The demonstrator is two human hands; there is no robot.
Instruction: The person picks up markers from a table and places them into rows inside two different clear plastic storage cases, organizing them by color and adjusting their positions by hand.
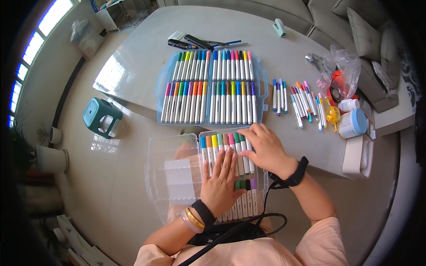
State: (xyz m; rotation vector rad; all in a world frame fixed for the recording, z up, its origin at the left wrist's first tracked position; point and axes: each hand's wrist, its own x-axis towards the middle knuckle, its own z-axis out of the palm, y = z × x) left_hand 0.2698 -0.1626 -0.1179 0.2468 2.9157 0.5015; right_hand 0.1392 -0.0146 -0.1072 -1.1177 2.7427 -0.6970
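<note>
A clear plastic marker case (263, 186) lies open on my lap, with two rows of white-barrelled markers (208, 151) in its right half. My left hand (221, 186) rests flat across these markers, fingers extended, covering part of both rows. At the case's upper right corner, my right hand (266, 148) has its bent fingers and thumb at the last markers of the upper row. Whether it pinches one is hidden. Beyond, on the table, a blue marker case (265, 83) lies open, both halves filled with two rows of markers (184, 103) in many colours.
Loose markers (301, 99) lie right of the blue case on the table (233, 25). Near the right edge are a blue-lidded tub (351, 123), a tissue box (356, 163) and a plastic bag (346, 69). Black pens (186, 43) lie behind the case; a green stool (101, 116) stands left.
</note>
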